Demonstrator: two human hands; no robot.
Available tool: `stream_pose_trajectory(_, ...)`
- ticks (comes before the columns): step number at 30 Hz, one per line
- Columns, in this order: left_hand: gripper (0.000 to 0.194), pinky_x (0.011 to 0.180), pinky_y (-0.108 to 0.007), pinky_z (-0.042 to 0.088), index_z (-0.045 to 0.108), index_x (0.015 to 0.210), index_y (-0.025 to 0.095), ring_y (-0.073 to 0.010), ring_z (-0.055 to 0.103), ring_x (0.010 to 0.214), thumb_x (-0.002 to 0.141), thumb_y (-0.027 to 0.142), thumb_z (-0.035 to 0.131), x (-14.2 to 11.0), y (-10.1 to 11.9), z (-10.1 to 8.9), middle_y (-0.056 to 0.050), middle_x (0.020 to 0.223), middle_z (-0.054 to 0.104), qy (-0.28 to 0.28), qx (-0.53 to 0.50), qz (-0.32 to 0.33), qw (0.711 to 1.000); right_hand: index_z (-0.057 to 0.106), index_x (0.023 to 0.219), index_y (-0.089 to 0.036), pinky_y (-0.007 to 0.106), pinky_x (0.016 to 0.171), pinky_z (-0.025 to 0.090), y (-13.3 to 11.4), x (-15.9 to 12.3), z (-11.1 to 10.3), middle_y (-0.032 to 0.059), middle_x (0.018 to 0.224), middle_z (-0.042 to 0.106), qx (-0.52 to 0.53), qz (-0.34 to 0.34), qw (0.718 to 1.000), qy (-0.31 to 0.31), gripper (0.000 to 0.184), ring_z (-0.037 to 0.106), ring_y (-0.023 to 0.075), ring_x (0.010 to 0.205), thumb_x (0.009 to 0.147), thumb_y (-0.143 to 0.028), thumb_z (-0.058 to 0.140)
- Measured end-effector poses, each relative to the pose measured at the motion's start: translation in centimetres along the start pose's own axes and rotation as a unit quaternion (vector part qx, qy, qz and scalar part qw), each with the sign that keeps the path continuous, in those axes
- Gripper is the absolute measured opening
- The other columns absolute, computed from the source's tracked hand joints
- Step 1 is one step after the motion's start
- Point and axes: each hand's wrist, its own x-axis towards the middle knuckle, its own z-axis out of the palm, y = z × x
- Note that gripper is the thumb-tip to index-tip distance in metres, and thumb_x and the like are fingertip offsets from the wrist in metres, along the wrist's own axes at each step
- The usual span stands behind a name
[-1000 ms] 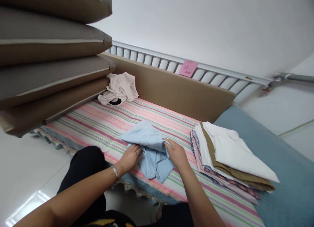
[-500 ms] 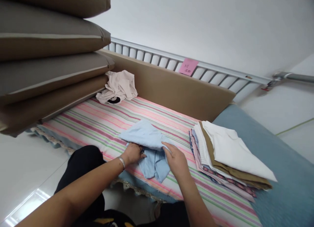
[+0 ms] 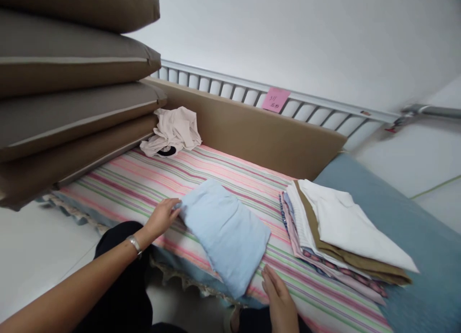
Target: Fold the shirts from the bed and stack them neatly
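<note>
A light blue folded garment [image 3: 226, 232] lies flat on the striped cloth in front of me, with a few creases across its top. At its left corner is my left hand [image 3: 162, 220], fingers stretched out to the edge and a bracelet on the wrist; whether the fingertips touch the fabric is hard to see. Near the garment's lower right side, my right hand [image 3: 279, 294] is open, fingers extended and apart from the garment. To the right sits a stack of folded clothes, with a white garment [image 3: 353, 222] on top and a brown one [image 3: 315, 227] beneath it.
Grey-brown cushions [image 3: 79, 102] are piled high at the left. A crumpled pale pink garment [image 3: 178, 129] lies in the back corner by a brown panel [image 3: 248, 136]. A pink note [image 3: 275, 100] hangs on the rail behind. The striped cloth [image 3: 144, 170] covers the surface.
The light blue garment was partly folded under with its lower part bunched; now it lies flat and smooth. My left hand moved out leftward from under it, and my right hand let go and came nearer me.
</note>
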Motion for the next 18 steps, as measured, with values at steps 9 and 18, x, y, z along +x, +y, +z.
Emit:
stream_pose_trajectory(9,0.040,0.084,-0.037,0.044,0.060,0.096,0.007,-0.0304,0.061,0.095,0.075,0.040,0.052,9.6,-0.4,5.4,-0.020,0.100,0.065,-0.147,0.019,-0.143,0.979,0.059,0.097,-0.018,0.039,0.080,0.053,0.1,2.5,4.9,0.0093,0.091,0.072,0.282,0.119,0.950,-0.065,0.066,0.063,0.0282,0.099,0.046,-0.056,0.076)
stream_pose_trajectory(18,0.035,0.077,-0.034,0.050,0.065,0.064,0.026,-0.0255,0.066,0.083,0.054,0.058,0.054,12.2,-4.7,8.1,0.011,0.069,0.071,-0.285,-0.196,-0.155,0.925,0.061,0.059,-0.024,0.046,0.092,0.045,0.3,6.8,8.4,0.0049,0.076,0.072,0.130,0.086,0.987,-0.037,0.037,0.063,0.0336,0.096,0.035,-0.049,0.074)
